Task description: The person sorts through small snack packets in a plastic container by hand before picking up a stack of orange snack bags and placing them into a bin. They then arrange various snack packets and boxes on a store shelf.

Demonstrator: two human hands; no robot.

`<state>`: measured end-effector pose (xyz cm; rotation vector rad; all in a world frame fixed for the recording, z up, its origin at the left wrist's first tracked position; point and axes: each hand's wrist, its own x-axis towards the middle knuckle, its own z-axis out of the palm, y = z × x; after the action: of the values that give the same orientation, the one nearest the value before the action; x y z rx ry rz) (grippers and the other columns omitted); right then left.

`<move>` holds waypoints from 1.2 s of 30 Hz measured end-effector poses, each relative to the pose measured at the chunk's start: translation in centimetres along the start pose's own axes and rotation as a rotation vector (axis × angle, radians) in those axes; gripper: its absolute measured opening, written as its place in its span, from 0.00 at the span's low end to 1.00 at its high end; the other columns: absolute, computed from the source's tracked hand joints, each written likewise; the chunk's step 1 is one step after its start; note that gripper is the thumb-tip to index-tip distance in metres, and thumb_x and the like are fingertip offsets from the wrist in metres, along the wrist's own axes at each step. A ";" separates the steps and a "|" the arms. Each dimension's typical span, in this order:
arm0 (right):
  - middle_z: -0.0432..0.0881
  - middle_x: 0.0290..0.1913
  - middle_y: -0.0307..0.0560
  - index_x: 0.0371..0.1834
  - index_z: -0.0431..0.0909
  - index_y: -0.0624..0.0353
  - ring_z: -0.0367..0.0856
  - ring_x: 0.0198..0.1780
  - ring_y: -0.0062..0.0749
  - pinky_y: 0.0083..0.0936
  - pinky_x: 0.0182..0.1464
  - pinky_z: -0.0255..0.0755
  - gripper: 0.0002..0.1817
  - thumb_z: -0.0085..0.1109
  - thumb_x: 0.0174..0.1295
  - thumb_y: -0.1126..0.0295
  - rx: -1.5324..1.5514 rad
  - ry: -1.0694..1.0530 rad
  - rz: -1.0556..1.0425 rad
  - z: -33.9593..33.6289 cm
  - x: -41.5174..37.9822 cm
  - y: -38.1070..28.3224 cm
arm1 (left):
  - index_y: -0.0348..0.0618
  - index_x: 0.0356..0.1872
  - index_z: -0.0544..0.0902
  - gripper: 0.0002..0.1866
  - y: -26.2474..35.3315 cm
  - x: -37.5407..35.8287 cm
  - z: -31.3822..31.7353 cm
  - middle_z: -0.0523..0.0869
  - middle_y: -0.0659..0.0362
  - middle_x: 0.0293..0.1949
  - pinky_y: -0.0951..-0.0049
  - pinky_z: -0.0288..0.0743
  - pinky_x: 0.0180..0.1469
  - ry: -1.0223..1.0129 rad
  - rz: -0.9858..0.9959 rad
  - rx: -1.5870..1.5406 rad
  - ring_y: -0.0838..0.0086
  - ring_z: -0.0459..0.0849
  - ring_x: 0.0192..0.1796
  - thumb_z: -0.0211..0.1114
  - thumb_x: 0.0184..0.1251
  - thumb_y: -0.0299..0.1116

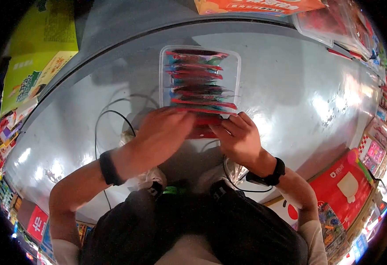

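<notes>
A clear plastic tub point(162, 77) on the floor holds a row of several red-and-blue foil packets point(196, 70) standing on edge. My left hand point(160, 132), slightly blurred, is closed over the left end of the nearest packets at the tub's front. With bent fingers, my right hand point(240, 138) pinches the right side of a red packet point(202, 129) at the near end of the row. Parts of that packet and the tub's near wall are hidden behind my hands.
A dark cable point(97, 132) loops across the grey floor point(281, 88). My shoes point(156, 179) are just below my hands. A green box point(48, 44) stands left, an orange box point(255, 5) ahead, plastic tubs point(321, 22) at upper right, and a red package point(341, 190) at lower right.
</notes>
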<state>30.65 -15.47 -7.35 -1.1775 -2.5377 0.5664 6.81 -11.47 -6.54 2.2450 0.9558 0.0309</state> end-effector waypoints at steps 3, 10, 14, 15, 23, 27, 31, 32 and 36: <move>0.81 0.32 0.38 0.38 0.85 0.57 0.77 0.37 0.33 0.30 0.40 0.73 0.18 0.62 0.38 0.77 -0.012 0.021 0.000 0.0 0.3 0.0 | 0.36 0.45 0.80 0.13 0.1 0.3 0.6 0.85 0.49 0.43 0.58 0.83 0.48 -0.114 -0.032 0.056 0.56 0.86 0.48 0.60 0.59 0.27; 0.84 0.38 0.43 0.42 0.85 0.58 0.82 0.39 0.33 0.29 0.38 0.75 0.19 0.76 0.44 0.75 0.054 0.099 -0.019 -5.3 1.6 -2.4 | 0.35 0.50 0.81 0.15 0.4 -0.4 1.8 0.84 0.48 0.49 0.56 0.82 0.54 0.051 0.015 0.134 0.55 0.85 0.50 0.61 0.66 0.34; 0.83 0.45 0.45 0.46 0.83 0.60 0.83 0.44 0.37 0.30 0.43 0.77 0.18 0.71 0.49 0.74 -0.068 0.104 0.122 -5.8 5.3 -2.5 | 0.36 0.52 0.81 0.17 0.0 -0.6 1.5 0.85 0.49 0.49 0.56 0.82 0.55 0.037 0.131 0.176 0.55 0.85 0.50 0.62 0.67 0.35; 0.82 0.46 0.45 0.46 0.82 0.60 0.82 0.45 0.38 0.31 0.44 0.77 0.17 0.69 0.50 0.75 -0.057 0.048 0.153 -5.4 5.4 -2.1 | 0.38 0.52 0.81 0.16 0.4 -0.9 0.6 0.85 0.50 0.48 0.57 0.81 0.54 0.074 0.127 0.086 0.56 0.85 0.50 0.64 0.66 0.33; 0.75 0.38 0.43 0.37 0.76 0.58 0.79 0.43 0.38 0.33 0.46 0.78 0.12 0.61 0.48 0.68 -0.063 -0.022 0.040 -3.1 4.7 -1.2 | 0.40 0.48 0.82 0.16 0.6 1.5 -6.2 0.83 0.53 0.45 0.60 0.79 0.49 0.377 -0.032 -0.093 0.56 0.83 0.48 0.71 0.58 0.28; 0.76 0.39 0.44 0.37 0.76 0.58 0.79 0.43 0.37 0.32 0.44 0.79 0.13 0.61 0.47 0.68 -0.096 -0.042 0.025 -2.9 4.6 -1.2 | 0.39 0.45 0.82 0.13 -1.6 3.7 -4.8 0.82 0.54 0.44 0.60 0.78 0.50 0.078 0.027 -0.071 0.56 0.82 0.49 0.70 0.61 0.31; 0.76 0.39 0.45 0.40 0.77 0.60 0.80 0.43 0.38 0.32 0.45 0.80 0.15 0.60 0.48 0.69 -0.132 0.012 0.080 -2.6 4.5 -0.9 | 0.39 0.42 0.83 0.11 -2.7 4.9 -4.2 0.82 0.54 0.45 0.60 0.78 0.51 -0.019 -0.041 -0.050 0.56 0.81 0.50 0.70 0.59 0.29; 0.76 0.39 0.45 0.40 0.77 0.60 0.80 0.43 0.38 0.32 0.45 0.80 0.15 0.60 0.48 0.69 -0.132 0.010 0.082 -2.5 4.5 -0.9 | 0.39 0.41 0.83 0.10 -2.8 5.0 -4.2 0.82 0.55 0.45 0.60 0.78 0.51 0.044 0.034 -0.061 0.56 0.82 0.49 0.70 0.58 0.27; 0.79 0.46 0.48 0.46 0.77 0.63 0.81 0.47 0.41 0.33 0.47 0.81 0.18 0.61 0.50 0.72 -0.112 -0.073 0.103 -2.8 4.7 -0.9 | 0.38 0.40 0.82 0.11 -3.3 4.9 -4.0 0.82 0.55 0.44 0.58 0.79 0.49 0.252 0.156 -0.184 0.56 0.83 0.47 0.69 0.54 0.22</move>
<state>28.22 -11.73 -4.06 -1.3572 -2.6117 0.5050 7.22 -4.32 -6.64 2.1718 0.8650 0.4622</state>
